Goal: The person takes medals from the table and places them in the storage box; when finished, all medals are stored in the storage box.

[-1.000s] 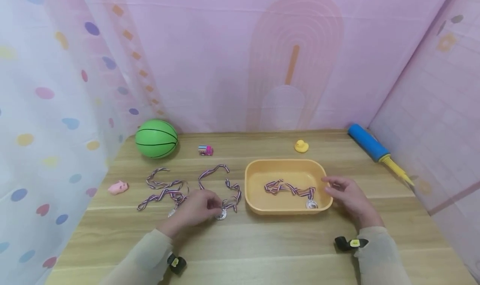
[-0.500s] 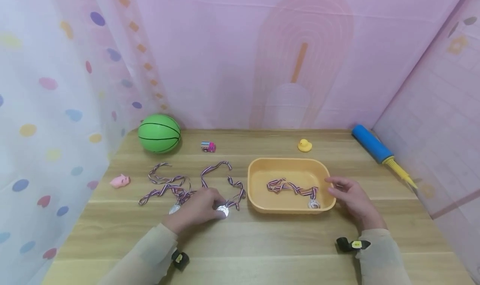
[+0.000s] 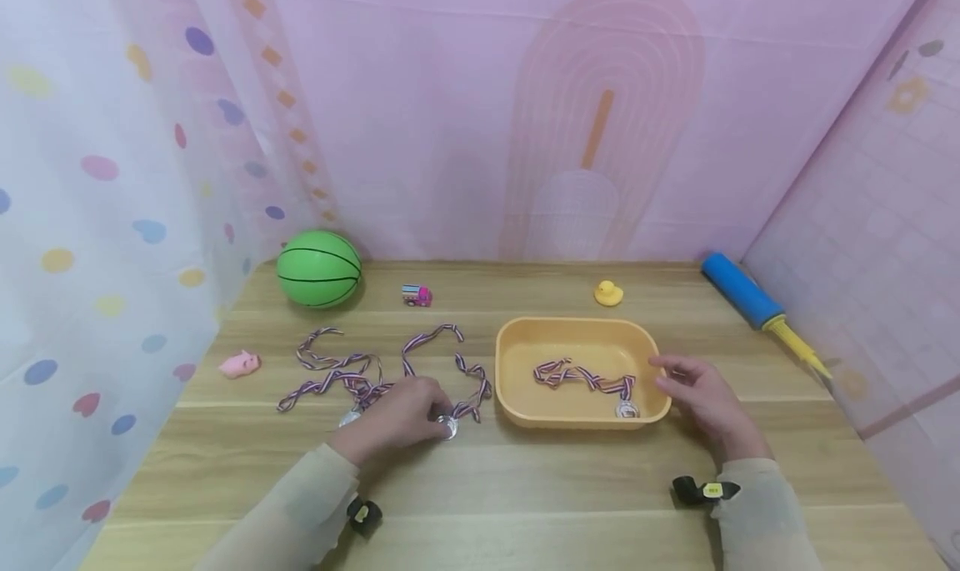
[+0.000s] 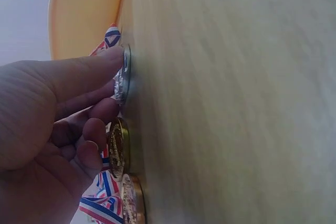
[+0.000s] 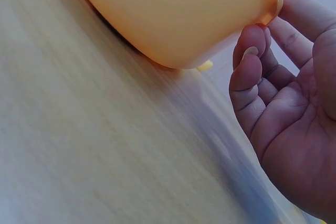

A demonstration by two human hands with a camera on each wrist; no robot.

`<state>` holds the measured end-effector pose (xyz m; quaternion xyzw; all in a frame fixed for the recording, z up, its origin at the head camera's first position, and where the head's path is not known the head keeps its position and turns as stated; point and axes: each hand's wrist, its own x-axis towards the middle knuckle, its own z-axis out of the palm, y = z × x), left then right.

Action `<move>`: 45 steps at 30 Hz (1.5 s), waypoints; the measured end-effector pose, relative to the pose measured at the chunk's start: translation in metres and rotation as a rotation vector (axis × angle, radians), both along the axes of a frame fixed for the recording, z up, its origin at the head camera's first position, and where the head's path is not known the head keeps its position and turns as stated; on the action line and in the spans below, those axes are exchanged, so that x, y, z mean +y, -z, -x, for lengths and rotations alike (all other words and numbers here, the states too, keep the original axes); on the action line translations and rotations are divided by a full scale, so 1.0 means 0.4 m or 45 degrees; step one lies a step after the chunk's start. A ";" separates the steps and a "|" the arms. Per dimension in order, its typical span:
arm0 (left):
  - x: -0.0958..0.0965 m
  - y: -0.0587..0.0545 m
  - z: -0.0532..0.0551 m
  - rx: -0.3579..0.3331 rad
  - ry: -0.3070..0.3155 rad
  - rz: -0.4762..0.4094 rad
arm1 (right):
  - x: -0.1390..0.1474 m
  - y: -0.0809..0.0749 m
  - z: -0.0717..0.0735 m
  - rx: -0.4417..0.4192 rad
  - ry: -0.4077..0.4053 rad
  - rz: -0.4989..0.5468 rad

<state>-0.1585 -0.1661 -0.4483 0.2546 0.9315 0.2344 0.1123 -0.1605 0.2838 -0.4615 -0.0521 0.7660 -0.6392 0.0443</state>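
Note:
My left hand [image 3: 397,417] is low over the table, thumb and fingers pinching a silver medal [image 4: 125,80] at its edge. The medal's striped red, white and blue ribbon [image 3: 472,378] trails toward the basin. Under my curled fingers, the left wrist view has a gold medal [image 4: 118,150] and a bronze-toned medal [image 4: 134,200], both standing out close to the tabletop. More tangled ribbons [image 3: 330,379] lie left of this hand. My right hand [image 3: 701,396] holds the right rim of an orange plastic basin [image 3: 573,325]. Inside the basin lies a medal [image 3: 627,409] with its ribbon.
Along the back stand a green ball [image 3: 318,269], a small pink toy truck [image 3: 417,295] and a yellow rubber duck [image 3: 608,293]. A blue and yellow hand pump [image 3: 746,292] lies at the right edge. At the left is a pink toy pig [image 3: 240,363].
The head view has shifted slightly. My left fingers have closed a little farther onto the silver medal's edge. The right hand and the basin have stayed in place.

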 end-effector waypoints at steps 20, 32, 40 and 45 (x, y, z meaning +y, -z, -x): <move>0.008 0.000 -0.014 -0.004 -0.025 -0.002 | -0.005 -0.006 -0.004 0.045 -0.038 -0.007; 0.002 0.000 -0.009 -0.097 -0.113 -0.173 | -0.001 -0.002 -0.004 0.049 -0.022 -0.024; -0.008 -0.027 -0.009 -0.166 -0.183 -0.313 | 0.002 -0.006 -0.001 0.002 0.005 -0.126; -0.014 -0.049 -0.005 -0.099 -0.213 -0.347 | 0.004 -0.005 0.002 -0.008 0.004 -0.117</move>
